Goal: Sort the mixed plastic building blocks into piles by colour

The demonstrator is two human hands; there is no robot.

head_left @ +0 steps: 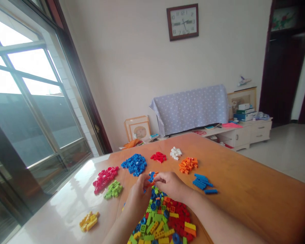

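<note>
Both hands meet over the far edge of a large mixed pile of toy bricks (pixel 157 217) in green, yellow, red, blue and orange. My left hand (pixel 142 185) has its fingers bent together at small blue and orange bricks (pixel 151 176). From the right, my right hand (pixel 167 183) pinches at the same spot, its thumb and forefinger closed. The fingers partly hide these small pieces, so which hand grips which piece is unclear. Just beyond my hands lie a blue brick pile (pixel 134 164) and a red one (pixel 158 157).
On the wooden table (pixel 239 179) stand further piles: white (pixel 176 153), orange (pixel 188 165), long blue bricks (pixel 202 181), pink-red (pixel 105 179), light green (pixel 113 189) and yellow (pixel 89 221). Behind it is a low cabinet (pixel 259 130) with a cloth-covered object (pixel 190 110).
</note>
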